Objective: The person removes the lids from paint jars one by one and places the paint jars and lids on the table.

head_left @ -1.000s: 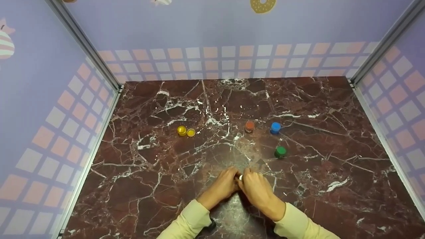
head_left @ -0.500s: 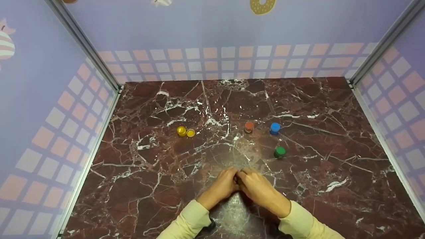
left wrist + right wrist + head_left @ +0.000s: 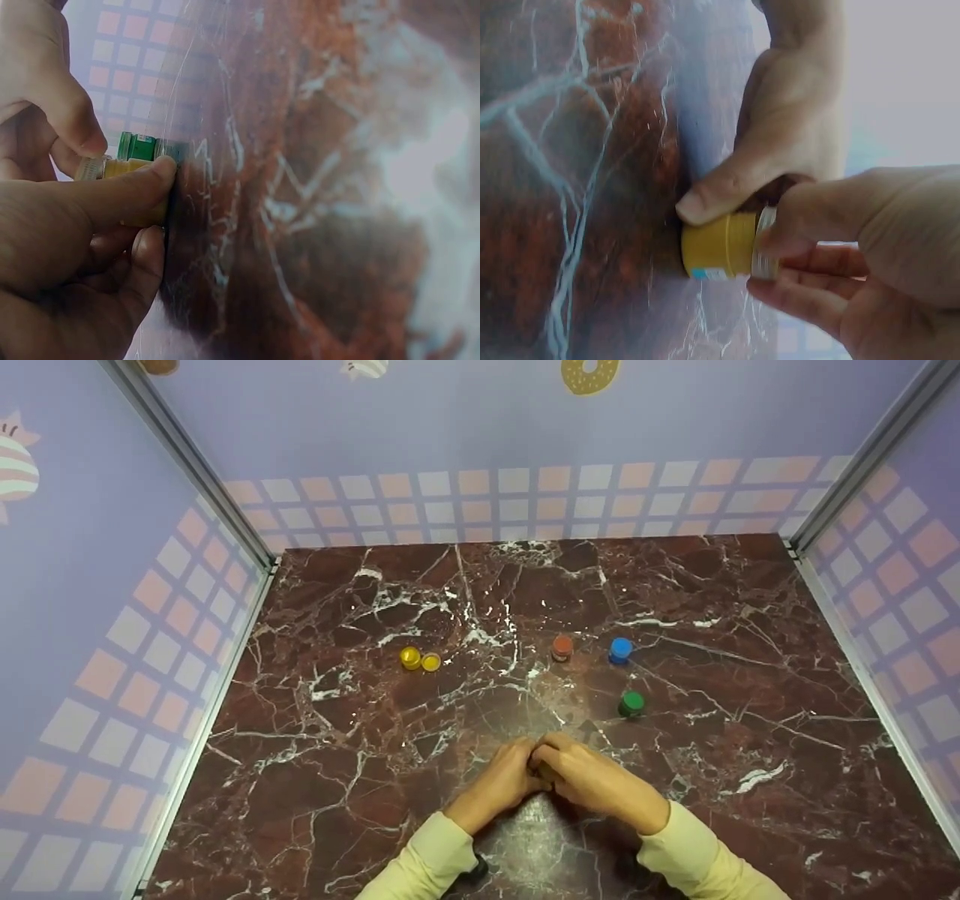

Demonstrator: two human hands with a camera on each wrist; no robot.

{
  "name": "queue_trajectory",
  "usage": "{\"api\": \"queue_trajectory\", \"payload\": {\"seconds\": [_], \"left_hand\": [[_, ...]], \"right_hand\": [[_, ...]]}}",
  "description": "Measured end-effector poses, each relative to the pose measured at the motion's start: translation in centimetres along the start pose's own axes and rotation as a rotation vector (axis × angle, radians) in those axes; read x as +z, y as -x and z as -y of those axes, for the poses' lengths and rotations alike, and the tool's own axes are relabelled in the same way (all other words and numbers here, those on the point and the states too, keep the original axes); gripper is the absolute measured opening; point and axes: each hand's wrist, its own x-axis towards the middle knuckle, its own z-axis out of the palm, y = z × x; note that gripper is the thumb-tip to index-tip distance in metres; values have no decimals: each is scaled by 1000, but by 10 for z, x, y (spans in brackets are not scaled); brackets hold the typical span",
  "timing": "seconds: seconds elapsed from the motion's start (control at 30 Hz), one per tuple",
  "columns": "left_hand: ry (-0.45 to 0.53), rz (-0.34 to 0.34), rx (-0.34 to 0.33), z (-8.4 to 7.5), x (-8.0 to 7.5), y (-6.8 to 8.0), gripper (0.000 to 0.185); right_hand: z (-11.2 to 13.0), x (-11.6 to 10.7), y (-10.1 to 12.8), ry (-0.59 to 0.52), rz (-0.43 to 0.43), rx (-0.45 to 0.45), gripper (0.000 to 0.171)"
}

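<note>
Both hands meet near the table's front middle around a small yellow paint jar (image 3: pixel 716 244), mostly hidden in the head view. The jar stands upright on the table, a blue and white label low on its side. My left hand (image 3: pixel 504 776) grips the jar's body, its thumb against the side. From above, my right hand (image 3: pixel 592 780) pinches the pale ribbed lid (image 3: pixel 765 244) between thumb and curled fingers. The lid sits on the jar's top; how tight, I cannot tell.
Beyond the hands stand a green-lidded jar (image 3: pixel 631 704), a blue jar (image 3: pixel 620 650) and an orange-red-lidded jar (image 3: pixel 562 648). Farther left, a yellow jar (image 3: pixel 410 658) has a small round yellow piece (image 3: pixel 430 662) beside it. Patterned walls border the marbled table (image 3: pixel 337 810).
My right hand has turned at the lid, its wrist and forearm swinging outward to the right and its fingers covering the lid. My left hand stays nearly in place. The other jars have not moved.
</note>
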Motion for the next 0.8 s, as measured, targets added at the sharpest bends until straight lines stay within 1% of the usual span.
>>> {"api": "queue_trajectory", "payload": {"seconds": [0.13, 0.2, 0.27, 0.37, 0.5, 0.63, 0.73, 0.8], "left_hand": [[16, 3, -12, -1, 2, -2, 33], [26, 0, -31, -2, 3, -2, 32], [16, -5, -53, -5, 3, 0, 32], [-16, -4, -92, -10, 3, 3, 33], [-60, 8, -130, -17, 4, 5, 35], [-73, -2, -129, -23, 4, 6, 38], [-94, -25, -112, -26, 5, 7, 36], [-118, -38, -104, -27, 6, 7, 35]], "right_hand": [[-11, 0, 6, -119, -29, 59, 35], [-16, 2, 9, -194, -66, 101, 37], [-20, 4, 12, -280, -109, 145, 37], [-24, 9, 18, -453, -159, 221, 36], [-27, 16, 24, -719, -185, 330, 33], [-30, 19, 28, -925, -208, 404, 33], [-32, 19, 31, -1029, -213, 468, 38], [-33, 19, 34, -1080, -208, 509, 42]]}}
